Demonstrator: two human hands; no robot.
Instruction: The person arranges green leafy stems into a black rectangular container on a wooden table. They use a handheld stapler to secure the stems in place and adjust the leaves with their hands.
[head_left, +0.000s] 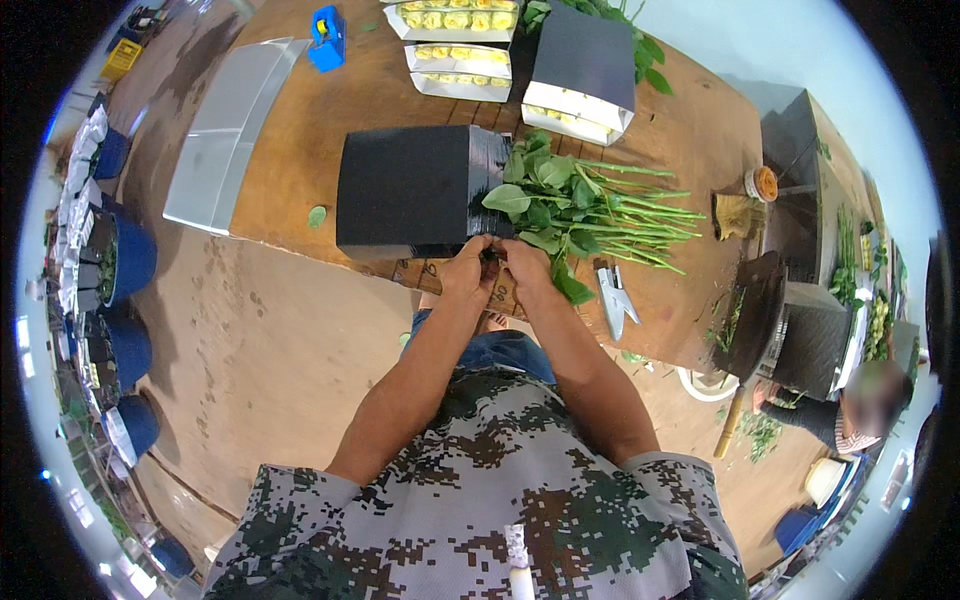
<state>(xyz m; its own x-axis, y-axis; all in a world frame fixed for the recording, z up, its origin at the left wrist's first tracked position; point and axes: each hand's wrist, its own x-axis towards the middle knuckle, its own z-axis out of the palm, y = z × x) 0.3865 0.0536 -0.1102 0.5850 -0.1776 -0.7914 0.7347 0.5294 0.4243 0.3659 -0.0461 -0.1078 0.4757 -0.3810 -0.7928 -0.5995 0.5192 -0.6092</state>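
A box-shaped bundle in black wrapping (405, 191) lies on the wooden table (285, 165). Green leaves (555, 187) and long cut stems (645, 217) stick out of its right end. At the bundle's near right corner, my left hand (466, 271) and my right hand (527, 264) meet, fingers pinched on the edge of the black wrapping. My fingertips partly hide what is between them. A silver plier stapler (616, 300) rests just right of my right forearm. The flower heads inside this bundle are covered.
Behind are white-wrapped yellow roses (457, 19) and another black-covered bundle (585, 60). A blue tape dispenser (327, 37) and clear plastic sheets (225, 142) lie left. A hinged blade with a wooden handle (729, 427) juts out at right, near a seated person (817, 412). Blue buckets (131, 255) line the left.
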